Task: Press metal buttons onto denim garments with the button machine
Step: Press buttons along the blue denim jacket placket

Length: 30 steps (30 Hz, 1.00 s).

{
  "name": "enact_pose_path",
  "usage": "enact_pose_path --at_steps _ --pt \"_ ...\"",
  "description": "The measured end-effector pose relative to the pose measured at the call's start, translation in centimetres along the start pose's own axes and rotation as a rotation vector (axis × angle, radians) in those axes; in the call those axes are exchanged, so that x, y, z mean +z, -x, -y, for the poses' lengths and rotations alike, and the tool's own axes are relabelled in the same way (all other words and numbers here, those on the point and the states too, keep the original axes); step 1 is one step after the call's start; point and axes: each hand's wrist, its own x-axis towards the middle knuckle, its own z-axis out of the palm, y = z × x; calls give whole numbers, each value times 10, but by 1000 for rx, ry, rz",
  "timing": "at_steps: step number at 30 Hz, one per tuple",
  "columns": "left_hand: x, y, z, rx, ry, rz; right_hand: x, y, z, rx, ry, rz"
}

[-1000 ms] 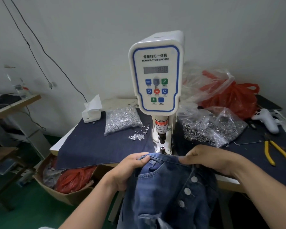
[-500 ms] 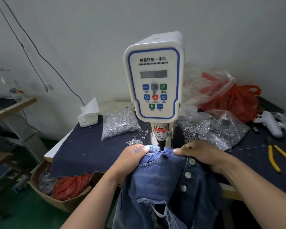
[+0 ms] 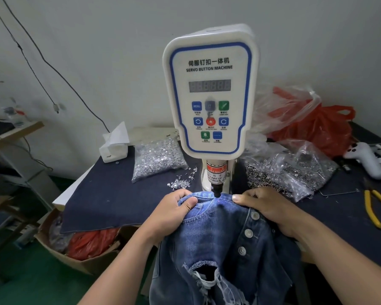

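A white servo button machine [image 3: 210, 95] stands at the table's front, its black punch tip [image 3: 216, 191] touching the waistband of a pair of blue denim jeans [image 3: 218, 234]. My left hand [image 3: 174, 213] grips the waistband left of the punch, thumb on top. My right hand [image 3: 267, 205] holds the waistband on the right, thumb flat near the punch. Three metal buttons [image 3: 248, 232] run down the fly. A small red light dot lies on the denim below the punch.
A clear bag of silver buttons [image 3: 157, 159] and loose studs [image 3: 182, 181] lie left of the machine, another bag of metal parts [image 3: 288, 170] right. Yellow-handled pliers [image 3: 373, 208], a white controller [image 3: 366, 158], red bags [image 3: 321, 126], a tissue box [image 3: 114, 148], and a floor carton [image 3: 75, 254].
Both hands pushed the waistband forward and under the punch; the view moved closer to the machine. The punch tip now meets the denim.
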Motion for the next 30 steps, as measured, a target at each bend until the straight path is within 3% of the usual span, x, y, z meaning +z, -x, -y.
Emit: enact_pose_path --at_steps 15,30 --pt "-4 3 3 -13 100 75 2 -2 7 19 94 111" --pt "-11 5 2 28 113 177 2 1 2 16 103 64"
